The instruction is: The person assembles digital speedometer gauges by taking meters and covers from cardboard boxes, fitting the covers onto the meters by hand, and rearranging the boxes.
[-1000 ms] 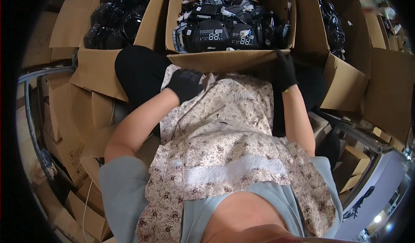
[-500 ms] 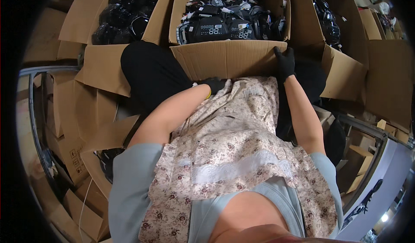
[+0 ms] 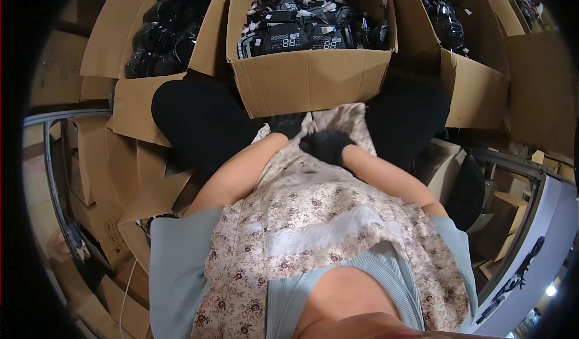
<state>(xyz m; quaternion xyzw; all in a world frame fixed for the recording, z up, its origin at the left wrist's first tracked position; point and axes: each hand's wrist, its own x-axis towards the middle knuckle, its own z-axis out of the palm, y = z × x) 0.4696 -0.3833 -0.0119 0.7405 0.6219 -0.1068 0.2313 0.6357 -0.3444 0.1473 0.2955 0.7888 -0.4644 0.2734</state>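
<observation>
My right hand (image 3: 329,147), in a black glove, lies against the floral apron (image 3: 319,197) over my lap. It is smeared by motion, and its fingers are turned under, so their hold does not show. Beside it a fold of the apron stands up, and cloth covers part of my left hand (image 3: 286,124). That hand is a dark gloved shape under the lower edge of the open cardboard box (image 3: 310,81), its fingers hidden. Piled in the box are black display units (image 3: 289,40) with white connectors and lit-looking digit panels.
To the left an open carton (image 3: 145,107) holds black items in shiny plastic (image 3: 160,43). Another carton (image 3: 473,86) with similar black items (image 3: 443,22) stands at the right. Metal frames (image 3: 45,176) edge both sides, with more cardboard around them.
My right hand has left the box's front right corner and come down to the apron, inward. My left hand has shifted slightly, now more covered. In view, the central box sits slightly farther left.
</observation>
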